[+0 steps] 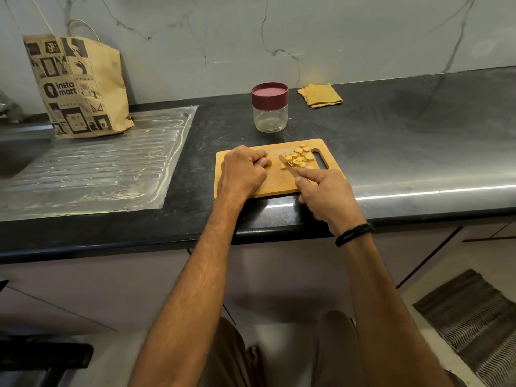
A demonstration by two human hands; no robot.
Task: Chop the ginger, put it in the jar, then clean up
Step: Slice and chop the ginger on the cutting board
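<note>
I see the left hand (242, 170) curled on the wooden board (280, 182), its fingertips pinching a stub of ginger (268, 162). The right hand (326, 194) grips the knife (287, 164), forefinger along its thin blade, whose tip is among the cut slices (301, 156) heaped by the board's handle slot. Behind stands a clear jar (270, 107), maroon lid on, and near it a folded yellow cloth (320, 94). A printed paper bag (78, 85) sits on the ribbed steel drainboard (97, 163).
</note>
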